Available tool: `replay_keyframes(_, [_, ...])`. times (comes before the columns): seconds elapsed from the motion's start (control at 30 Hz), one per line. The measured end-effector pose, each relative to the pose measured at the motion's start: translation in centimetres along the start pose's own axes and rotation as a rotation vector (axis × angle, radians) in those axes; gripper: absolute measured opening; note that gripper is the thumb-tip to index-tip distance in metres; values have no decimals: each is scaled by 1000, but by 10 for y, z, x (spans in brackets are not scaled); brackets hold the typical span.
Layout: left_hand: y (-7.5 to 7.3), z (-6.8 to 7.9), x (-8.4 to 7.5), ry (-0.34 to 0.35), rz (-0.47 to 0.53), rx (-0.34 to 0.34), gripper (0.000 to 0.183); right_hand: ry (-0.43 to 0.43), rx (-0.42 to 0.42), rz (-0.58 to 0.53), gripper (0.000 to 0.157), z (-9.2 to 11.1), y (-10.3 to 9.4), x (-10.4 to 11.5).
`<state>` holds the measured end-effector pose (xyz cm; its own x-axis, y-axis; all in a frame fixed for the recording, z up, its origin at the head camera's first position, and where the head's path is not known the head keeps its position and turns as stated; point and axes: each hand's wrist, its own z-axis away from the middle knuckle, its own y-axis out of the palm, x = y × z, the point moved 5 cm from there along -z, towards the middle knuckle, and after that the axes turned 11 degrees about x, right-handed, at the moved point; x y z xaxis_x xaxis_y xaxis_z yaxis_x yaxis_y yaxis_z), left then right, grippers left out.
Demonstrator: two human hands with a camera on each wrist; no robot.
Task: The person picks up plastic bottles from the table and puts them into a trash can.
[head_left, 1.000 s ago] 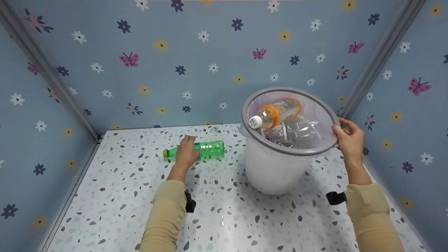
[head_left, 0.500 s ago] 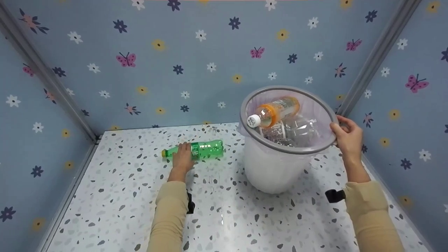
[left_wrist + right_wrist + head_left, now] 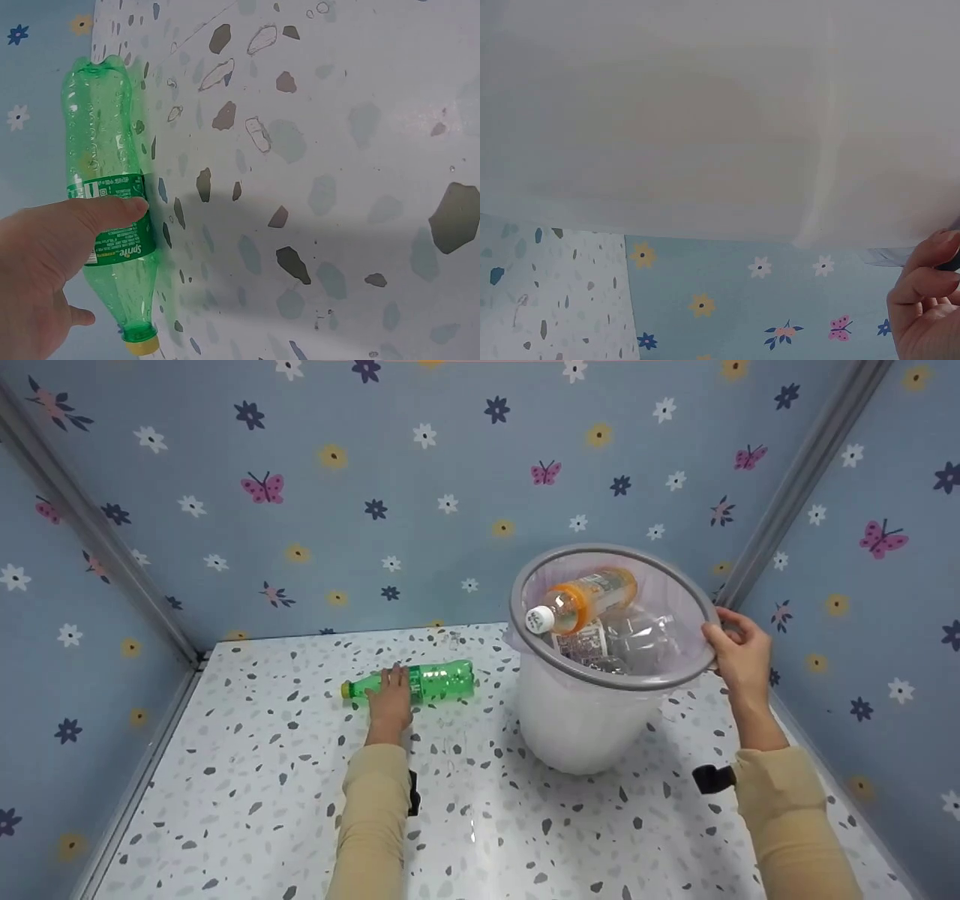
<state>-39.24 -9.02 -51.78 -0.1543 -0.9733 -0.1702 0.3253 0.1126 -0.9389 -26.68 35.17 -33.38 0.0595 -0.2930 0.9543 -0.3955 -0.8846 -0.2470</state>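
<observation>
A green plastic bottle (image 3: 442, 681) with a yellow cap lies on its side on the speckled table; its label reads Sprite in the left wrist view. My left hand (image 3: 389, 701) reaches over its middle and holds it. In the left wrist view the thumb (image 3: 124, 213) lies across the label, while most of the other fingers are hidden. At the right stands a white trash bin (image 3: 570, 727) with a grey rim and thin liner, slightly tilted. My right hand (image 3: 742, 656) grips the right side of that rim, thumb on top. The bin's wall fills most of the right wrist view.
Inside the bin lie an orange-banded bottle (image 3: 592, 598) with a white cap and a clear bottle (image 3: 641, 639). Blue flowered walls (image 3: 420, 472) rise behind and on both sides. Bare speckled table (image 3: 300, 795) lies in front of the green bottle.
My left hand has shifted slightly left along the green bottle, and its fingers have settled onto it. The right hand keeps its grip on the bin rim. The head view has shifted slightly.
</observation>
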Motion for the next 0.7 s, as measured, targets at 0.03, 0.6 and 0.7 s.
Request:
replay_keyframes(0.03, [0, -1, 0, -7, -8, 5, 78, 2, 2, -2, 40, 0, 0, 0])
replay_keyframes(0.6, [1, -10, -3, -22, -25, 45, 78, 9, 1, -43, 41, 0, 0, -2])
replay_keyframes(0.7, [-1, -11, -4, -23, -11, 51, 78, 6, -5, -27, 40, 0, 0, -2])
